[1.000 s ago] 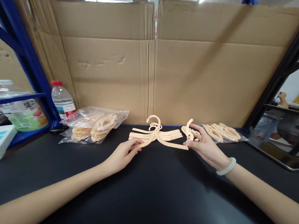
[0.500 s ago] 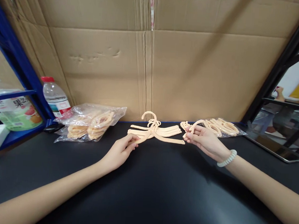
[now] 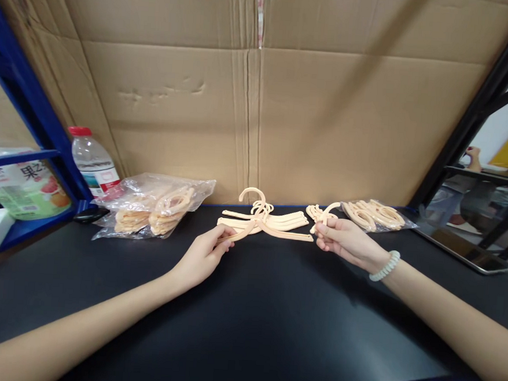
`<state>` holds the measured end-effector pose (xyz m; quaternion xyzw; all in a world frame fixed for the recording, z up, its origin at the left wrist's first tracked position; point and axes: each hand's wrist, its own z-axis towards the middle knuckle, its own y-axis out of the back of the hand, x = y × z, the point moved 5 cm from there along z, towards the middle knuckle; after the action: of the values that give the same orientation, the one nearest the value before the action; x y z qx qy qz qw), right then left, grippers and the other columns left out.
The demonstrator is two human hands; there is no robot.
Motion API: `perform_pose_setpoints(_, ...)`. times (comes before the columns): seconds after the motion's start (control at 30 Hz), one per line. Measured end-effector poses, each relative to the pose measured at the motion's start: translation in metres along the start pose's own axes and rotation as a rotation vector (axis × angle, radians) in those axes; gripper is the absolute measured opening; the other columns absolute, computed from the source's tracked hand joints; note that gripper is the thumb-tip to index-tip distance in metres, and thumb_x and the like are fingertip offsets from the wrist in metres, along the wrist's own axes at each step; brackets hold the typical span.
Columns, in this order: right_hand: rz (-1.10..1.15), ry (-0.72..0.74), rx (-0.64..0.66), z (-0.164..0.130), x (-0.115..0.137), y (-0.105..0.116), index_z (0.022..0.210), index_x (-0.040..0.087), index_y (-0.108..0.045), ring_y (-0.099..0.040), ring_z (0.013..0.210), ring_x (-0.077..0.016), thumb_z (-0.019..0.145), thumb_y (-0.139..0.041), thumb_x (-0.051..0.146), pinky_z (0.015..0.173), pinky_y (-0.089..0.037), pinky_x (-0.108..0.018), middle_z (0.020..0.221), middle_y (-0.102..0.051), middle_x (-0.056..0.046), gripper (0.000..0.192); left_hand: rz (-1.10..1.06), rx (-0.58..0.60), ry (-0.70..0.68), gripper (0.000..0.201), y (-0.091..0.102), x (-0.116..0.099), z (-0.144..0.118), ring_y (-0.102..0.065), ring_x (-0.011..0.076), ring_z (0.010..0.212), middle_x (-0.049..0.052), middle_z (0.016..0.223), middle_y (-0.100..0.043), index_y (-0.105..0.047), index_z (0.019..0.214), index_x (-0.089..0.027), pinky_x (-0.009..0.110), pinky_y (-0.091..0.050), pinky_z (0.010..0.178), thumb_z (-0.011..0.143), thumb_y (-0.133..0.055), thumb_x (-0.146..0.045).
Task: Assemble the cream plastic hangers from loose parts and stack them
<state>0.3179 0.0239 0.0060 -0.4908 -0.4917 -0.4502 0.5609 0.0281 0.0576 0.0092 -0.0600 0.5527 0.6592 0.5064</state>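
My left hand is closed on the left arm of a beige clothes hanger, whose hook points up and away from me. Under and behind that one lies a stack of similar hangers. At the right, my right hand pinches a curved beige piece between thumb and fingers, near the right tip of the held hanger. Just behind this piece is a small pile of curved beige parts. Part of the curved piece is hidden by my fingers.
Clear plastic bags of beige parts lie left and right on the black table. A red-capped bottle stands back left, and a dark flat device lies right. Cardboard closes off the back.
My right fingers have shifted slightly on the curved piece, which has turned a little. My left hand keeps its hold on the hanger almost unmoved.
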Motion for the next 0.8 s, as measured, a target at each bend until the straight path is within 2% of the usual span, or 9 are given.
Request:
perform_pose_setpoints(0.17,0.062,-0.118,0.046,-0.002,-0.004,-0.003,0.074,0.014,-0.059,-0.066,0.079,-0.0166,0.072,-0.077,0.034,0.076,-0.055,-0.03,0.078,-0.064,-0.003,0.027,0.014,-0.009,-0.009,0.014,0.0,-0.001,0.0,-0.06,0.0178,0.076,0.002,0.083,-0.061,-0.053,0.093,-0.02,0.03,-0.047,0.072,0.087,-0.043,-0.026)
perform_pose_setpoints(0.27,0.128,-0.171,0.06,-0.003,-0.006,-0.006,0.077,0.015,-0.057,-0.069,0.085,-0.0214,0.078,-0.072,0.028,0.079,-0.056,-0.035,0.083,-0.066,-0.005,0.02,0.019,-0.009,-0.007,0.014,0.001,-0.003,0.0,-0.061,0.0181,0.077,0.002,0.083,-0.061,-0.053,0.093,-0.02,0.03,-0.047,0.072,0.087,-0.043,-0.026)
perform_pose_setpoints(0.4,0.115,-0.21,0.048,-0.003,-0.01,-0.008,0.075,0.015,-0.054,-0.071,0.079,-0.0193,0.085,-0.064,0.024,0.074,-0.057,-0.031,0.081,-0.068,-0.008,0.017,0.001,0.003,-0.005,0.014,0.0,-0.004,0.001,-0.061,0.0189,0.079,0.003,0.086,-0.061,-0.053,0.094,-0.02,0.032,-0.047,0.074,0.087,-0.043,-0.028)
perform_pose_setpoints(0.57,0.093,-0.203,0.022,-0.002,-0.009,-0.008,0.071,0.015,-0.053,-0.07,0.066,-0.015,0.086,-0.063,0.019,0.067,-0.059,-0.025,0.066,-0.065,-0.004,0.018,-0.014,0.014,-0.031,0.014,-0.001,-0.001,0.0,-0.061,0.0199,0.084,0.004,0.089,-0.061,-0.051,0.095,-0.02,0.034,-0.047,0.078,0.089,-0.043,-0.029)
perform_pose_setpoints(0.8,0.056,-0.252,0.037,-0.004,-0.011,-0.007,0.069,0.014,-0.055,-0.07,0.071,-0.0146,0.084,-0.066,0.017,0.075,-0.059,-0.027,0.068,-0.066,-0.004,0.018,0.039,-0.002,-0.075,0.012,0.0,-0.004,0.0,-0.059,0.0198,0.084,0.003,0.089,-0.061,-0.052,0.094,-0.02,0.032,-0.045,0.077,0.089,-0.043,-0.028)
